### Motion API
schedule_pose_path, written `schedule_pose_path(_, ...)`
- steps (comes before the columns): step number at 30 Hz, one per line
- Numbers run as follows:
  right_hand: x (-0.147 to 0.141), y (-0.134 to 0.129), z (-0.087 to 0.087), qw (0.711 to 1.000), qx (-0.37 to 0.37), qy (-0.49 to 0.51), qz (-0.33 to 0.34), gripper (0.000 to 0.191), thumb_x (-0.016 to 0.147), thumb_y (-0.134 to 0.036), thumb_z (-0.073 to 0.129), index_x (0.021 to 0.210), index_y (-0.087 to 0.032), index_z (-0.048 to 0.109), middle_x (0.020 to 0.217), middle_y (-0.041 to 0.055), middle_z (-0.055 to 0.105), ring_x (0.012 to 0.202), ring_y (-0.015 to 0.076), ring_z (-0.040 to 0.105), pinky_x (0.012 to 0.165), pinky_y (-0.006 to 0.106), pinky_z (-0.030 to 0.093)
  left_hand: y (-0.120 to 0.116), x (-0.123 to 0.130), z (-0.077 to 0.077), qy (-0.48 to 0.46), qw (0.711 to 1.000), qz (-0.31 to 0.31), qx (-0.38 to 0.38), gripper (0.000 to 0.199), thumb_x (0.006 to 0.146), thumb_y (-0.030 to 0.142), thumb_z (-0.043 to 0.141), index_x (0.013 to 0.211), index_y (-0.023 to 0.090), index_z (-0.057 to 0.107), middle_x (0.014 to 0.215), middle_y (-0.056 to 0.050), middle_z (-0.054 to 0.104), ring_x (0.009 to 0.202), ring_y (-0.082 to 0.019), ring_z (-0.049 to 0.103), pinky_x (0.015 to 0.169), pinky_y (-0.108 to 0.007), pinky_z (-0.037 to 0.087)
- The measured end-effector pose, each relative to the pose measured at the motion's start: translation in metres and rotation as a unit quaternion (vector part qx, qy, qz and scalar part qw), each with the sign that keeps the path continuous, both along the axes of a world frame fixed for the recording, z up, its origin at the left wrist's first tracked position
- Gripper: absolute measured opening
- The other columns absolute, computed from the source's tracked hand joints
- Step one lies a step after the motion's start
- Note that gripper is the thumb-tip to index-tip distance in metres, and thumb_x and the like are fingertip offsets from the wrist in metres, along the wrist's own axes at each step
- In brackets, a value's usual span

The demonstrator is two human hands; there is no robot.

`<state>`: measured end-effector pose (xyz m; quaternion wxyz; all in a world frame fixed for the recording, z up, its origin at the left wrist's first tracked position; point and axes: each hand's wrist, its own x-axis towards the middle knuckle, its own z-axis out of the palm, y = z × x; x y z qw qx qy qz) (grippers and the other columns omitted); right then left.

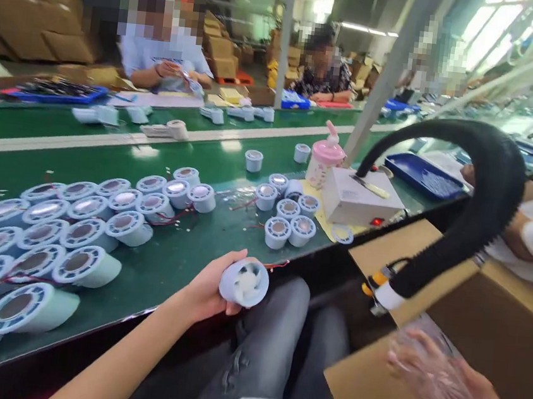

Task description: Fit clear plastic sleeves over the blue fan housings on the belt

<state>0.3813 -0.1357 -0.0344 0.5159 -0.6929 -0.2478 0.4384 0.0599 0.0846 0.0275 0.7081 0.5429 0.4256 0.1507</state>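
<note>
The left hand (pixel 207 285) holds a pale-blue fan housing (pixel 244 283) over the near edge of the worktop (pixel 184 254), above the person's lap. Its fingers are closed around the left side and underside, with the thumb along the upper left. The open round face, with pale blades inside, is turned up towards the head, so the housing's long axis runs roughly along the line of sight. Its red leads (pixel 278 265) stick out to the right.

The right hand (pixel 477 396) is well apart, to the right over an open carton (pixel 371 382), and the held housing lies to its left. Its fingers are bent amid clear plastic film (pixel 441 376); blur hides how far they close and whether they grip it.

Many similar housings (pixel 92 267) stand in rows on the left of the worktop, and a smaller cluster (pixel 277 232) stands just beyond the held one. To the right of that cluster are a white box (pixel 361 200) with a lit red switch and a pink-lidded cup (pixel 325 161). A black flexible hose (pixel 498 167) arches over the carton.
</note>
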Motion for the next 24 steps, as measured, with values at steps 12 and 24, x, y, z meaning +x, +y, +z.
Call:
schedule_pose_path(12,-0.157,-0.021,-0.067,0.937,-0.033,-0.042,0.344,0.043,0.095,-0.055,0.033,0.097,-0.021,0.06,0.098,0.0091,0.067,0.095,0.0245,0.06,0.089,0.037,0.043,-0.034,0.003,-0.029,-0.113,0.972,-0.015,-0.205,0.035,0.076,0.047,0.058,0.089,0.015,0.059,0.067,-0.002,0.059,0.045,-0.011,0.054,0.03,-0.016,0.039)
schedule_pose_path(24,-0.125,0.01,-0.038,0.912,0.009,-0.031,0.41,0.026,0.095,-0.041,0.037,0.103,-0.021,0.052,0.107,0.0096,0.067,0.089,0.0229,0.064,0.085,0.04,0.048,-0.037,-0.001,-0.03,-0.07,0.99,-0.082,-0.095,0.037,0.076,0.048,0.063,0.086,0.012,0.063,0.082,-0.005,0.063,0.047,-0.005,0.046,0.031,-0.013,0.028)
